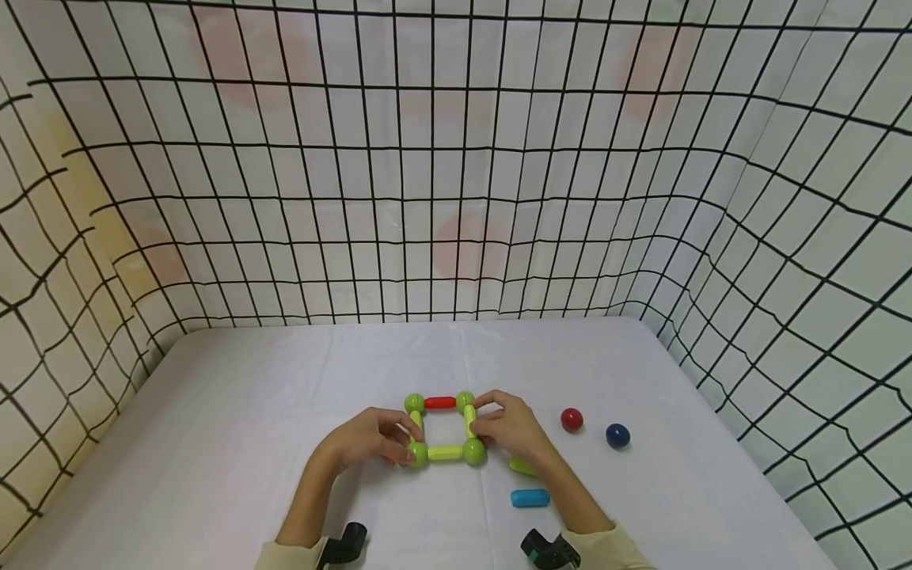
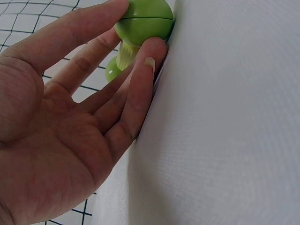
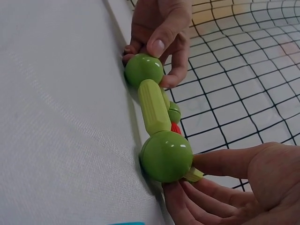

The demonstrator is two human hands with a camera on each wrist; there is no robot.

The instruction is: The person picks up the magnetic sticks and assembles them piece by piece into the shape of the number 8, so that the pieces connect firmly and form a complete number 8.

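While the rod-and-ball square (image 1: 445, 453) lies on the white cloth (image 1: 271, 443) between your hands, neither is nearer. Your left hand (image 1: 378, 435) pinches its near-left ball (image 1: 419, 455); your right hand (image 1: 514, 431) holds its right side, near rod (image 3: 153, 107) running crosswise.

The left forearm (image 1: 310, 500) and right forearm (image 1: 574, 492) reach toward the table's (image 1: 214, 443) far edge, slanting inward. The left hand (image 1: 383, 437) holds a grip between its thumb and bent fingers, its palm showing in its wrist view. The right hand (image 1: 514, 429) pinches, its index finger curving farther toward the far edge than its thumb.
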